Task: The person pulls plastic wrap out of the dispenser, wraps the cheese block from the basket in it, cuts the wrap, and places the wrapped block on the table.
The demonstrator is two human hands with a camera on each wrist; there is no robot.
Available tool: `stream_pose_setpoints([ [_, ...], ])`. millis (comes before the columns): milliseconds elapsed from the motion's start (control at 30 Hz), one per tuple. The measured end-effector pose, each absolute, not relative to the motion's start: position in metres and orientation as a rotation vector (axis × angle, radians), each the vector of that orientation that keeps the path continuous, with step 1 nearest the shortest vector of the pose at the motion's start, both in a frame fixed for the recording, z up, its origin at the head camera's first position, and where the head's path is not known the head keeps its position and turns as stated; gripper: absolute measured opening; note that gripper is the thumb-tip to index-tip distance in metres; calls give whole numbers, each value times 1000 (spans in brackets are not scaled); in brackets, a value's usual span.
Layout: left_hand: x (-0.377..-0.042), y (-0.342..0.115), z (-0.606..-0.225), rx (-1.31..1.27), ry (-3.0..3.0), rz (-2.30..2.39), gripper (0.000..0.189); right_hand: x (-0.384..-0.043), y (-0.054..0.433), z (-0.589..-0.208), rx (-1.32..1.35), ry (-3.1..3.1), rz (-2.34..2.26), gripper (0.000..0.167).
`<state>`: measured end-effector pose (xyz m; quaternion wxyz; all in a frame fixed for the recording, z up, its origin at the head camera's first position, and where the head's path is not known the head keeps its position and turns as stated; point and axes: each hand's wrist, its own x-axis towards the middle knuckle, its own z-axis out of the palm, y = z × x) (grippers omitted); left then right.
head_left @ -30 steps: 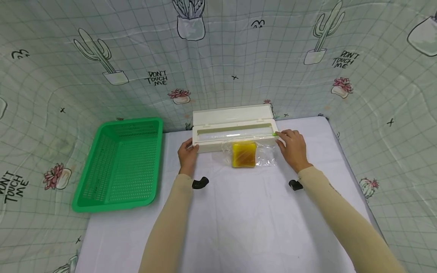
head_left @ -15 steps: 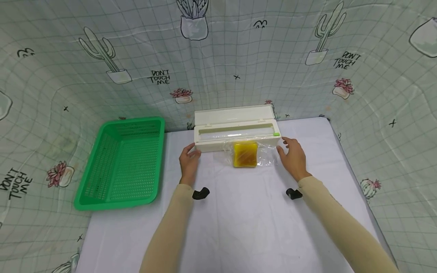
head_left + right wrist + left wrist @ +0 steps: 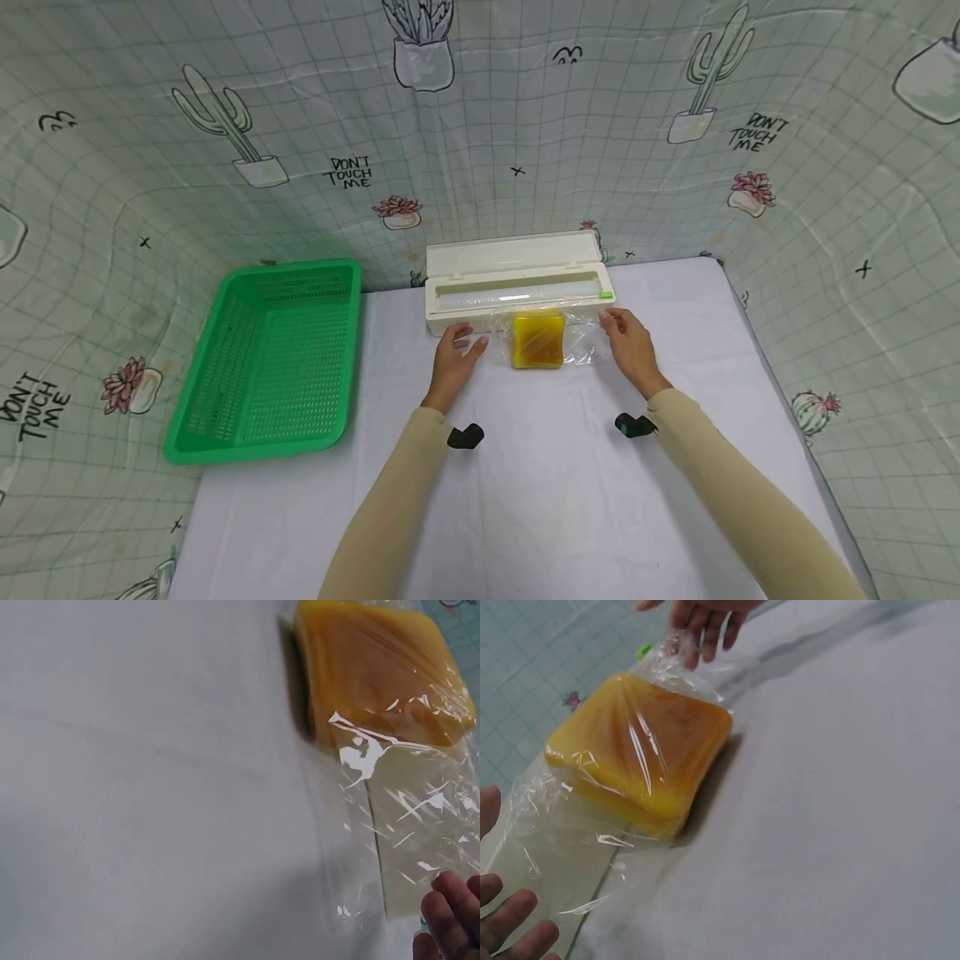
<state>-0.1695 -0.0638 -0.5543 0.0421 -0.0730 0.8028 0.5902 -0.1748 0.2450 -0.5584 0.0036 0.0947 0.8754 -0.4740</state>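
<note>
Your left hand (image 3: 455,362) and right hand (image 3: 628,346) have fingers loosely extended, no grip visible, near the film (image 3: 581,342) over the yellow slice (image 3: 537,340) before the white box (image 3: 517,273); uneven pulling could tear it

Long tan sleeves (image 3: 393,500) are worn down to the wrists, where small, black, bent devices (image 3: 466,437) are mounted.

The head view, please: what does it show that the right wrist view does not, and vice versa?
Only the head view shows the green perforated rectangular basket, the left hand and the raised white lid. The right wrist view alone gives close detail of glints on the clear plastic film. Both show the yellow-brown square block, the right hand and the white tablecloth.
</note>
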Motion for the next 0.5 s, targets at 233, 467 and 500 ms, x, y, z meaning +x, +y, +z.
stream_pose_setpoints([
  [233,-183,-48,-554,-197,2426,1772,49,-184,237,-553,403,2620,-1574,53],
  [467,-189,-41,-551,-220,2433,1758,36,-190,239,-550,520,2437,-1703,44],
  [500,-189,-40,-551,-213,2439,1754,34,-190,241,-550,530,2420,-1706,44],
])
